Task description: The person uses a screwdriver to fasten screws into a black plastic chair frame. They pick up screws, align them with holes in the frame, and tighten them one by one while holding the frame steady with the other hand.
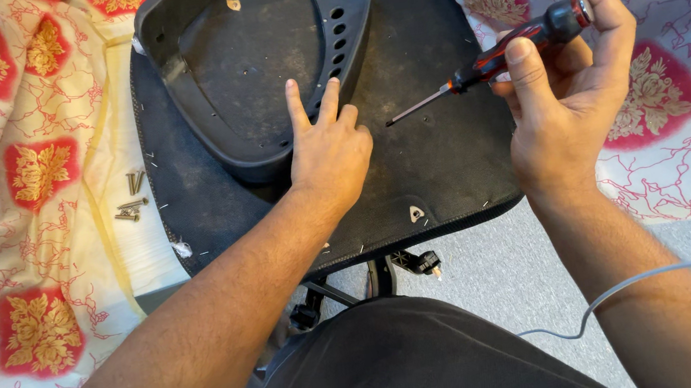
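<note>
My left hand point(327, 148) presses flat, open, on the armrest bracket point(261, 65); my right hand point(565, 100) clamps the screwdriver point(491, 65); screws point(131, 199) lie loose, none yet driven.

Single head camera; looks steeply down, close over the work.

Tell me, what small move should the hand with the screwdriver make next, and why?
Probably fetch a screw from the small pile on the cloth. The right hand holds the screwdriver in the air, its tip bare, while the left hand presses the black plastic bracket flat on the seat underside.
</note>
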